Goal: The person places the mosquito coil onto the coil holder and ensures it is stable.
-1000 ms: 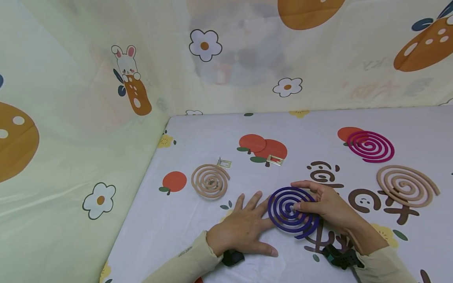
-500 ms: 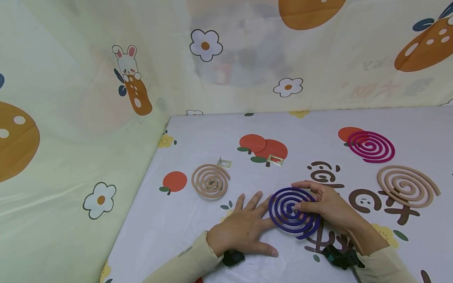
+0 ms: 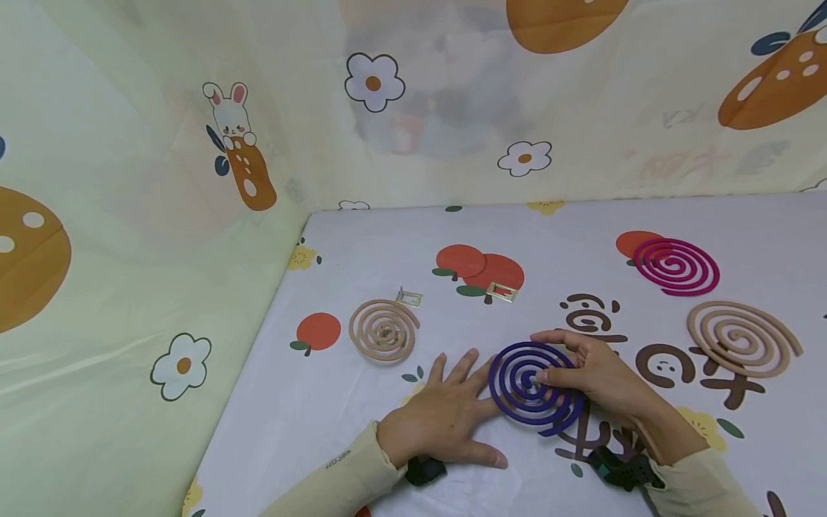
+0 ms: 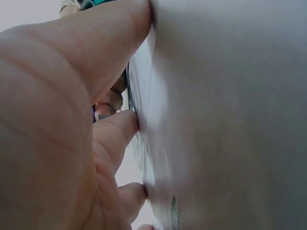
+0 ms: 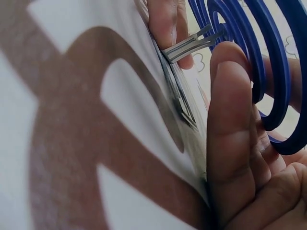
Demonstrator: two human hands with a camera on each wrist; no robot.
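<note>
A dark blue mosquito coil [image 3: 526,395] is held in my right hand [image 3: 597,377]. In the right wrist view, the thumb [image 5: 232,96] lies near the coil's centre and other fingers show behind its rings. A metal coil stand [image 5: 189,48] rises from the table, its upright prongs reaching the coil's centre. My left hand [image 3: 442,420] lies spread on the tablecloth, its fingers straight; the nearest reach the coil's left edge. In the right wrist view, fingers of the left hand [image 5: 163,24] lie against the stand. The left wrist view shows its palm side [image 4: 48,129] close to the cloth.
A tan coil [image 3: 384,330] lies at left, with a metal piece showing at its centre. Two small metal stands [image 3: 410,298] lie behind it and to its right. A magenta coil [image 3: 675,267] and another tan coil [image 3: 743,339] lie at right. Printed curtains border the table.
</note>
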